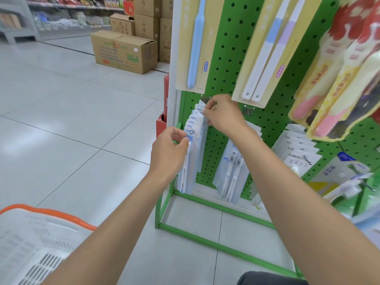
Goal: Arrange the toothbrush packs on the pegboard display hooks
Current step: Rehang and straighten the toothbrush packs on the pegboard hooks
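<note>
A: Starting at the left: the white basket (61,215) with the orange rim sits on the floor, well apart from the rack. No worry there?

B: None that I see. The trouble starts at the left hand (167,150). Its fingers curl round the front pack (190,167), thumb against its face, right at the ball-tipped end of the hook (192,132).

A: So a tug outward pulls that pack off the tip?

B: That is my guess. The toothbrush packs (195,118) hang in one tight row on that hook, low on the left side of the pegboard (226,58). If the front one slips off, those behind may slide after it and drop to the floor.

A: And the right hand (222,115)?

B: It pinches the top of the rearmost packs, close to the board, fingers bunched on the card edge. Pushing hard there could tear a hang hole or tilt the hook in its holes.

A: Further right?

B: The neighbouring packs (231,171) hang just beside the right forearm. A careless sweep of that arm could swing them or knock them loose.
</note>
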`<action>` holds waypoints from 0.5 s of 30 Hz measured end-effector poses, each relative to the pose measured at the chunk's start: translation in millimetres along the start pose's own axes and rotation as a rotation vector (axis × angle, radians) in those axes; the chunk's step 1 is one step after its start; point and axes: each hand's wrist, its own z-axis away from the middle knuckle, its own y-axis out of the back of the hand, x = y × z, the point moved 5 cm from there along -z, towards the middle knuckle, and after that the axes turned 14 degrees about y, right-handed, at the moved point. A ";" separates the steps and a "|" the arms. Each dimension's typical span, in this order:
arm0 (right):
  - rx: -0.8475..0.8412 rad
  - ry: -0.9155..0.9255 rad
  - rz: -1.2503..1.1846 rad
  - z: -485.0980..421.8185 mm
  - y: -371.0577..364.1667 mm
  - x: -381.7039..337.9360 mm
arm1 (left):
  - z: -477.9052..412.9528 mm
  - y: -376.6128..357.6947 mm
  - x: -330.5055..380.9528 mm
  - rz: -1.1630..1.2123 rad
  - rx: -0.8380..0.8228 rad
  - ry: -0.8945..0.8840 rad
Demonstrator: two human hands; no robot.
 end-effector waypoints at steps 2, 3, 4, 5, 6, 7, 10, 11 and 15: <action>-0.017 -0.002 -0.037 0.8 -1.4 -2.5 | -0.1 0.3 0.1 -0.002 0.001 -0.001; -0.037 -0.003 -0.047 1.5 -1.8 -4.2 | -0.1 0.4 0.4 -0.004 0.001 -0.002; -0.054 -0.002 -0.042 1.6 -1.8 -5.1 | -0.1 0.5 0.6 -0.005 0.002 -0.002; -0.060 0.000 -0.028 1.4 -0.7 -5.3 | 0.0 0.3 0.9 -0.005 0.001 0.000; -0.054 -0.004 -0.019 1.1 1.2 -4.7 | -0.1 0.1 1.1 -0.006 0.000 0.000; -0.040 -0.012 -0.019 0.7 3.7 -3.8 | -0.2 0.1 1.2 -0.007 0.000 0.001; -0.007 -0.035 -0.009 -0.6 8.9 1.7 | -0.8 0.3 1.1 -0.005 0.000 -0.001; -0.016 -0.032 0.007 -0.6 9.6 2.4 | -1.4 0.3 0.7 -0.004 0.000 -0.001; -0.074 -0.013 0.040 -4.4 6.9 6.5 | -2.6 0.0 -0.5 -0.006 0.002 0.004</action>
